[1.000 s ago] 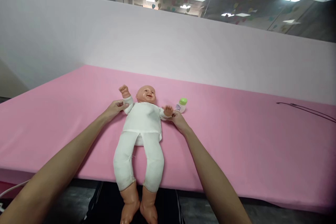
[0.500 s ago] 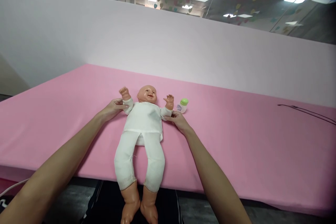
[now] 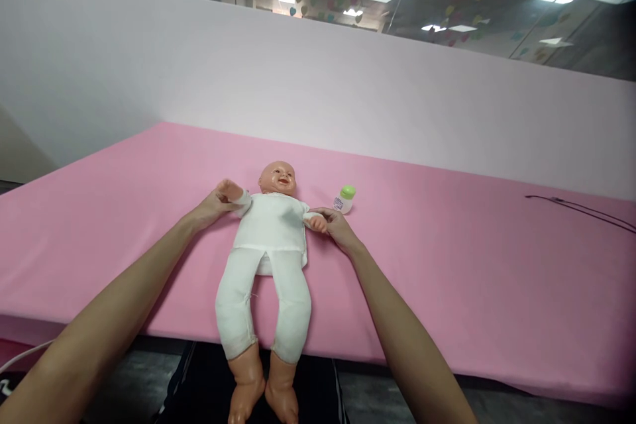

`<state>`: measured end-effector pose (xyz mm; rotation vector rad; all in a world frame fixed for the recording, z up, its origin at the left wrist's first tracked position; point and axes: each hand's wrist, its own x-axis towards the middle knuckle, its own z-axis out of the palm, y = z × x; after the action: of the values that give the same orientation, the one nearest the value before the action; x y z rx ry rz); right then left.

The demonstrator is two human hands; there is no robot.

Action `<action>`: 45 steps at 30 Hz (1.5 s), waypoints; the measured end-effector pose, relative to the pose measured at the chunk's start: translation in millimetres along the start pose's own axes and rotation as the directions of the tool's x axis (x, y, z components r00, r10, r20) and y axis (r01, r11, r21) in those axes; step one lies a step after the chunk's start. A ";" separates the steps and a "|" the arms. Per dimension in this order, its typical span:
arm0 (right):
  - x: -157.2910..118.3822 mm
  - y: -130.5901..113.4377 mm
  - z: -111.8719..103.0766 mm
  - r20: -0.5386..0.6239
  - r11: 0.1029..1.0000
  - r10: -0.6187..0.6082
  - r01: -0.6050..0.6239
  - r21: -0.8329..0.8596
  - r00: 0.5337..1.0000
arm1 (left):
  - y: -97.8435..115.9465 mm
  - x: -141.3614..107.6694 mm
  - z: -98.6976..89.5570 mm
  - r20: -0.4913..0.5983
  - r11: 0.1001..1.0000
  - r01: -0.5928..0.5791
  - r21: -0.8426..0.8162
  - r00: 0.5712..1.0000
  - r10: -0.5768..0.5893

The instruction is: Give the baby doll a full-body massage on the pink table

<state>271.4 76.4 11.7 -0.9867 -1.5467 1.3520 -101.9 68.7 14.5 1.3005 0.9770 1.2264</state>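
A baby doll in white cloth lies on its back on the pink-covered table, its plastic feet hanging over the front edge. My left hand is closed around the doll's arm on the left, near the wrist. On the other side, my right hand pinches the doll's other arm at the sleeve, and that small hand points down toward me. Just beyond my right hand stands a small clear bottle with a green cap and a printed label.
Behind the table rises a white partition. A thin black cord lies at the far right of the pink surface. A white cable hangs at the lower left. My dark-clad legs are under the front edge.
Both doll arms have swung down from pointing up: the left-side one leans outward over my left fingers, the right-side one is turned downward. My hands have stayed nearly in place.
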 end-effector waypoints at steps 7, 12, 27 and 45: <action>2.4 -1.5 8.4 -0.125 0.996 0.029 -0.040 -0.084 0.992 | -14.2 9.9 5.2 -0.138 0.995 0.070 0.067 0.989 -0.061; 2.2 -2.9 9.8 -0.122 0.995 0.017 -0.029 -0.099 0.992 | -8.0 8.8 7.2 -0.163 0.996 0.084 0.006 0.983 -0.082; 0.6 4.0 -4.6 0.112 0.995 -0.054 0.063 -0.082 0.992 | 1.1 -0.7 -11.9 0.220 0.989 -0.040 0.142 0.975 0.008; 6.1 3.7 8.8 -0.215 0.998 0.031 -0.041 -0.044 0.976 | -8.2 9.1 11.1 -0.186 0.992 0.080 -0.098 0.978 -0.097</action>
<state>261.2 79.5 7.9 -1.1558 -1.4098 1.1943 -88.9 76.8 8.4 1.0717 1.0910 1.3283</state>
